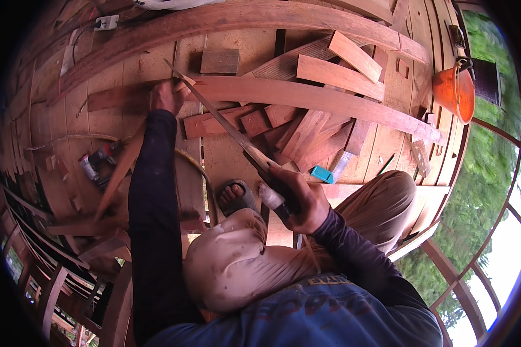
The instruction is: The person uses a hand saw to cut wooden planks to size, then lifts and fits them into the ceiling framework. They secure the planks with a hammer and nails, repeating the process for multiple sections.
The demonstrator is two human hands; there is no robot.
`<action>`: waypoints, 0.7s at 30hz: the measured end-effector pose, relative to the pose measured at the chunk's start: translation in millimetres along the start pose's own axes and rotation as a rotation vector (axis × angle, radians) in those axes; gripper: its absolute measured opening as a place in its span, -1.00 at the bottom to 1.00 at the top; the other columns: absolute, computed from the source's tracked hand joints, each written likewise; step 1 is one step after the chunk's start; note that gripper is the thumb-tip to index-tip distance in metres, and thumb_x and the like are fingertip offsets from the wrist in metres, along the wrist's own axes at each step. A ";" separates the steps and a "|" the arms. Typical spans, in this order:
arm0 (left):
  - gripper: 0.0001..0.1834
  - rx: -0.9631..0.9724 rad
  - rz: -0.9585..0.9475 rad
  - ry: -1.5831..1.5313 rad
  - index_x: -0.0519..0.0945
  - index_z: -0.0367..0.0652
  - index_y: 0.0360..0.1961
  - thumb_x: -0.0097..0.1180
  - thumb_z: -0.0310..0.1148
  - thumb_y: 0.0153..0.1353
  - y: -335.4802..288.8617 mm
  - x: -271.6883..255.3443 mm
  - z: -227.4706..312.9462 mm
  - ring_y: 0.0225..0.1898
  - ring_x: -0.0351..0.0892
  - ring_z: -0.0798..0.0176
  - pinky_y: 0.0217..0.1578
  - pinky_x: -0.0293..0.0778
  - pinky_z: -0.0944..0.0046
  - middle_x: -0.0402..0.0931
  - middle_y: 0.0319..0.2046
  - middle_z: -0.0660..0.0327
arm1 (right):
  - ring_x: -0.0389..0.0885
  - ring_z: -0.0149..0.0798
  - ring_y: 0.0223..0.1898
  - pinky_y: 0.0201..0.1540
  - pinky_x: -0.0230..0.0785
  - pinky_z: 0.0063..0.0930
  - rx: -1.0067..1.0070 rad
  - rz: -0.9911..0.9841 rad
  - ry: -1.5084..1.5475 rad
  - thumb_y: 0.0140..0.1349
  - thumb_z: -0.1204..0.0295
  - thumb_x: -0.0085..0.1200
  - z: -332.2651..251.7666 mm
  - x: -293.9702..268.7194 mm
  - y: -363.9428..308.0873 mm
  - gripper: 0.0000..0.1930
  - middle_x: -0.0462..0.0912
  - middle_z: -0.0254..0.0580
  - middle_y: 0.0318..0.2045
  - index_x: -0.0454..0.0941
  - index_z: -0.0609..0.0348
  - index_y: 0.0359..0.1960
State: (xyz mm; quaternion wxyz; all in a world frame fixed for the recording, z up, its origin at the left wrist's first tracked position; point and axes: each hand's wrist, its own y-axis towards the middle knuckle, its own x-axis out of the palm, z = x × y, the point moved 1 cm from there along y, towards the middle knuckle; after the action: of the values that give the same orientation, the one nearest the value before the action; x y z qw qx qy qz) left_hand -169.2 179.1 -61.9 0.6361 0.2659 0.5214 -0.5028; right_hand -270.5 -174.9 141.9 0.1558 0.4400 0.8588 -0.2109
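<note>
My right hand is closed round the dark handle of a long tapered blade. The blade slants up and left across a curved wooden plank, its narrow tip beyond the plank's far edge. Seen nearly edge-on, it could be a handsaw or a machete; I cannot tell which. A whitish part shows beside the handle. Close to the blade, my left hand grips the plank toward its left end. A pale patch of wood shows at its fingertips, and some of its fingers are hidden.
Offcuts lie piled beyond my sandaled foot. A turquoise box-shaped item sits by my right knee. Another long curved beam spans the far side. An orange bucket stands right; a power tool lies left.
</note>
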 end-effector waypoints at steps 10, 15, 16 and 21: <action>-0.65 -0.016 -0.014 -0.009 0.70 0.03 -0.24 0.32 -0.06 -0.04 0.2 -6.8 8.6 -0.17 0.60 -0.14 -0.13 0.51 -0.01 0.63 -0.26 -0.02 | 0.73 -0.14 -0.18 -0.18 0.56 -0.44 -0.003 -0.045 0.021 0.21 0.43 0.22 7.4 1.7 14.8 -0.54 0.69 0.10 -0.21 0.37 0.37 0.09; -0.62 0.005 -0.021 -0.089 0.70 -0.01 -0.24 0.34 -0.04 -0.05 -4.2 -16.0 16.5 -0.17 0.60 -0.17 -0.13 0.50 -0.02 0.62 -0.26 -0.05 | 0.74 -0.14 -0.24 -0.19 0.57 -0.43 -0.071 -0.003 0.018 0.23 0.41 0.21 3.9 -24.7 -18.7 -0.55 0.69 0.09 -0.25 0.38 0.35 0.09; -0.62 0.007 -0.012 -0.033 0.69 0.00 -0.23 0.34 -0.04 -0.05 -4.3 -10.0 12.5 -0.17 0.60 -0.17 -0.13 0.50 -0.02 0.62 -0.26 -0.04 | 0.74 -0.14 -0.23 -0.19 0.56 -0.44 -0.034 -0.025 0.012 0.24 0.42 0.19 3.0 -19.9 -7.3 -0.56 0.69 0.08 -0.24 0.38 0.33 0.10; -0.60 -0.001 0.042 0.027 0.68 -0.06 -0.27 0.35 -0.03 -0.05 5.7 11.8 -9.6 -0.18 0.60 -0.16 -0.14 0.50 -0.01 0.62 -0.27 -0.05 | 0.73 -0.15 -0.18 -0.16 0.55 -0.45 0.008 -0.122 0.041 0.21 0.47 0.20 10.7 -1.3 26.1 -0.53 0.68 0.07 -0.19 0.36 0.30 0.13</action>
State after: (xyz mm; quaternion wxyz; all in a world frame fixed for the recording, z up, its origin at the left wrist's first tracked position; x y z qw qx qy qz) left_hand -168.4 185.2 -76.9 0.6394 0.2832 0.5246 -0.4856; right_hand -247.5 -167.5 127.4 0.1234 0.3918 0.8861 -0.2145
